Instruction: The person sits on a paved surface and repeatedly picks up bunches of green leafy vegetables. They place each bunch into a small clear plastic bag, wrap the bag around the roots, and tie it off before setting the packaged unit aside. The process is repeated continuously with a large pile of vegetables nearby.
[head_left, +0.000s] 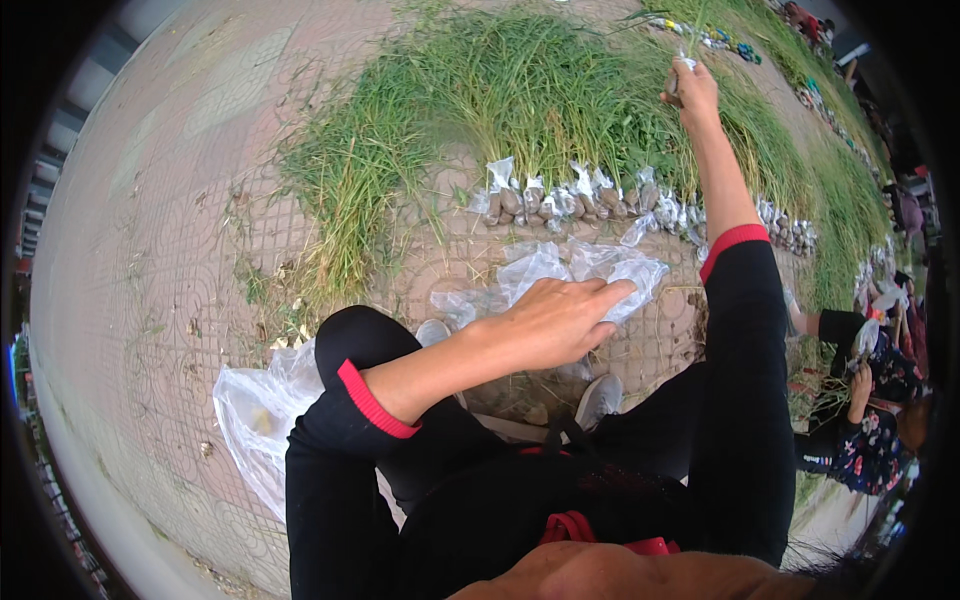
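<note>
Out in front at the upper right, my right hand (694, 91) grips a grass plant by its bagged root ball (673, 84), and green blades rise past the fingers. My left hand (559, 319) reaches across my knee onto a loose pile of clear plastic bags (532, 266). Its fingers rest on the plastic with the thumb apart; whether they pinch a bag cannot be made out. Beyond the pile stands a row of bagged root balls (532, 199), brown soil showing through the plastic. Long green grass (510, 90) spreads from them across the paving.
A large clear plastic bag (259, 420) lies by my left knee. Loose grass (345, 247) lies to the left on patterned paving (150, 285). At the right, a person in a floral top (874, 450) sits close by, handling a plastic bag. More grass rows (844, 210) extend behind.
</note>
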